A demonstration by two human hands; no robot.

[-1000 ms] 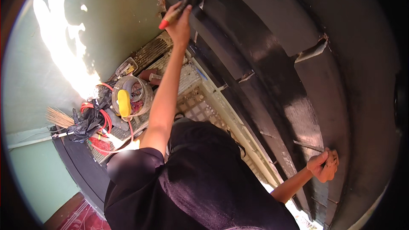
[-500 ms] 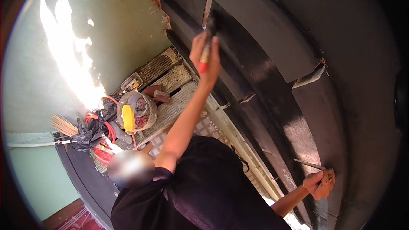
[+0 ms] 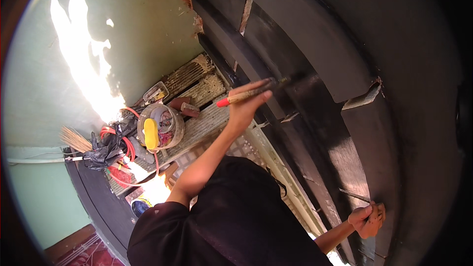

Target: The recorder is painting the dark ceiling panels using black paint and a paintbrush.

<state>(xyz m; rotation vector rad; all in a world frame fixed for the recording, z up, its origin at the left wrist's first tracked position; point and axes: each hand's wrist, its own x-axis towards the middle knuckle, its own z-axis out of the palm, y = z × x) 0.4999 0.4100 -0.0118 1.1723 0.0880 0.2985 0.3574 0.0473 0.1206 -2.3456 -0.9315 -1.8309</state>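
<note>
My left hand (image 3: 245, 109) grips a paintbrush (image 3: 241, 96) with a wooden handle and a red end. The brush's dark, blurred head points right, at the face of the dark stepped boards (image 3: 320, 111). Lower right, my right hand (image 3: 367, 220) is closed with curled fingers against the edge of these boards. A thin dark strip (image 3: 354, 195) reaches from the board face to those fingers; I cannot tell whether the hand holds it. Pale broken joints show between some boards.
A slatted wooden bench (image 3: 197, 118) at left bears a bucket (image 3: 165, 140) with a yellow object (image 3: 151, 134) at its rim. Red hose (image 3: 129, 149), a black plastic bag (image 3: 101, 157) and a straw brush (image 3: 76, 140) lie nearby. A blue can (image 3: 141, 206) stands by my left shoulder.
My left hand has moved down with the paintbrush, and the brush has turned from upright to pointing right. My right hand stays at the same place on the boards.
</note>
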